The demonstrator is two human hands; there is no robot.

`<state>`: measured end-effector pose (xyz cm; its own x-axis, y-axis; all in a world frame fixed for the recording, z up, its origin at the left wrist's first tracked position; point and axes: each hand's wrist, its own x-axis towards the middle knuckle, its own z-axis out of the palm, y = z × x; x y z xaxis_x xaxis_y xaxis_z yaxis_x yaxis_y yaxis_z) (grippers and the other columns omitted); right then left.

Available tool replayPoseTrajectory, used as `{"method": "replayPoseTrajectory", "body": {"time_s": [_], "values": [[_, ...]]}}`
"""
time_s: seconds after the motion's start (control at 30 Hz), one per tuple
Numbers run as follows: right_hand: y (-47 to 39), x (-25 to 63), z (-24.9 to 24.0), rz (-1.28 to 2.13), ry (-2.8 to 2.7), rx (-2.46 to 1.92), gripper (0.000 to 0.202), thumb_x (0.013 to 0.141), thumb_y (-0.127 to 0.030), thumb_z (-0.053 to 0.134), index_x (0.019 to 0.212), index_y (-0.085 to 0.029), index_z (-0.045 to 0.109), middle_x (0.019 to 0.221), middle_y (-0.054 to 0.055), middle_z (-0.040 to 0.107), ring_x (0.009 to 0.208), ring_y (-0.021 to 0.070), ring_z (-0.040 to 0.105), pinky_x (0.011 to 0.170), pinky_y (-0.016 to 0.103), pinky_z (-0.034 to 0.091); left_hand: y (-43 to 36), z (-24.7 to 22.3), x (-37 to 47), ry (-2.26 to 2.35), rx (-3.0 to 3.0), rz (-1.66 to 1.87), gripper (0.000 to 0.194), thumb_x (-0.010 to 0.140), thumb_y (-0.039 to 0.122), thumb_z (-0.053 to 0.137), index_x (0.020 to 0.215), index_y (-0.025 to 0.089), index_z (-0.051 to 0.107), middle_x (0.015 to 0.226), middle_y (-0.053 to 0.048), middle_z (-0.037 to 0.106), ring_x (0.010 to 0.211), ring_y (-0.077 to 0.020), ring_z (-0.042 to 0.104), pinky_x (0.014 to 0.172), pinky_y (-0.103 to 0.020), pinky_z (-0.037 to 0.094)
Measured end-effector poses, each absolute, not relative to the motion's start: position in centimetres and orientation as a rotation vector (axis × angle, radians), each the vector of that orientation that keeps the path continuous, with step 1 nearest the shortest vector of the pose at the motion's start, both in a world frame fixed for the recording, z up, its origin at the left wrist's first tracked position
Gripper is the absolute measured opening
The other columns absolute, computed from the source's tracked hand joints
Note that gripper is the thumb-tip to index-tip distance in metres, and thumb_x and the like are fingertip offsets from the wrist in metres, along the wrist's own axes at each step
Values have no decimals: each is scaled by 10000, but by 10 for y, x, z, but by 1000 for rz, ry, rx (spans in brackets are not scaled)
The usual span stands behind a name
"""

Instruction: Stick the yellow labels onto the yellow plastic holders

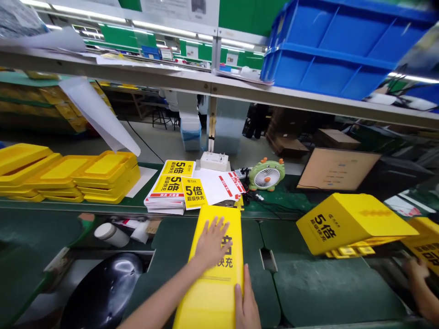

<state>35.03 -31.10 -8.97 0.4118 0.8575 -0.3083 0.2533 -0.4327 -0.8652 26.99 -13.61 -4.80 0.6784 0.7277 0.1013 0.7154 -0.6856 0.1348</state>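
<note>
A long yellow plastic panel (214,292) with black printed characters lies on the green belt in front of me. My left hand (211,241) rests flat on its upper face, fingers spread over the print. My right hand (247,304) presses against the panel's right edge near its lower end, fingers together. Neither hand grips anything. Just beyond the panel's far end sits a stack of yellow and white printed labels (171,187).
Stacked yellow trays (99,176) stand at left. A small green fan (266,174) and a white box (214,161) sit behind the labels. A second yellow panel (350,221) lies at right, near another person's hand (416,269). Blue crates (343,45) rest on the overhead shelf.
</note>
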Motion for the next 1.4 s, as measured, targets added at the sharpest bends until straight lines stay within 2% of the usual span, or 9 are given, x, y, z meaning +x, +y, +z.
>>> {"method": "replayPoseTrajectory", "body": {"time_s": [0.2,0.37,0.5,0.67,0.8,0.9,1.03,1.23,1.4], "values": [[-312,390,-72,794,-994,-1894,707,792,-614,347,1365,-205,281,1266,113,411,1174,218,416,1003,435,348,-131,-32,298,1069,2820,242,665,879,527,261,1398,120,174,1432,-104,98,1321,-308,28,1062,-529,23],[-334,586,-66,833,-845,-1842,617,689,-648,378,1237,-374,453,1052,42,569,1195,261,393,916,451,414,-204,-42,242,407,2920,135,564,934,360,238,1389,217,-62,1417,4,168,1308,-177,193,1077,-310,187],[-336,645,-134,1016,-764,-1791,685,714,-645,279,1181,-225,553,1132,59,523,1212,253,380,992,440,382,-126,-38,254,970,2813,175,559,905,464,257,1405,249,128,1438,10,112,1326,-238,105,1086,-446,113],[-288,600,-227,1834,-572,-1105,571,785,-569,241,1069,-255,625,1231,-11,449,1204,168,396,1023,288,369,-101,-40,315,1729,2547,324,617,895,428,239,1368,31,256,1420,-177,126,1308,-361,7,1027,-589,-9],[-260,607,-240,2014,-349,-757,571,857,-483,195,1036,-179,643,1069,23,563,1003,91,543,887,167,433,-158,-45,288,889,2778,205,540,900,477,218,1405,308,123,1449,7,101,1330,-250,76,1063,-520,108],[-262,624,-241,2014,-258,-716,576,866,-486,208,1002,-146,653,957,34,592,898,69,565,802,139,444,-152,-41,248,1576,2437,228,595,865,565,223,1399,307,179,1440,-83,159,1278,-351,211,970,-584,216],[-271,647,-241,1893,-260,-916,509,820,-524,325,873,-171,688,902,46,600,863,90,573,742,155,450,-112,-36,208,1873,1920,158,718,832,642,121,1419,234,57,1009,-173,577,835,-363,577,719,-509,410],[-272,683,-198,1222,-527,-1648,745,704,-765,201,432,-169,558,493,96,465,419,92,405,441,196,310,-77,-53,110,1691,1472,364,636,810,658,286,1205,196,474,1130,-72,570,1072,-270,509,915,-340,382],[-291,701,-127,787,-705,-1757,787,680,-801,118,497,-174,559,483,99,444,444,93,400,468,203,327,-57,-68,49,1748,1185,339,717,714,711,403,1139,151,544,1026,-91,621,955,-303,573,818,-376,457]]}}
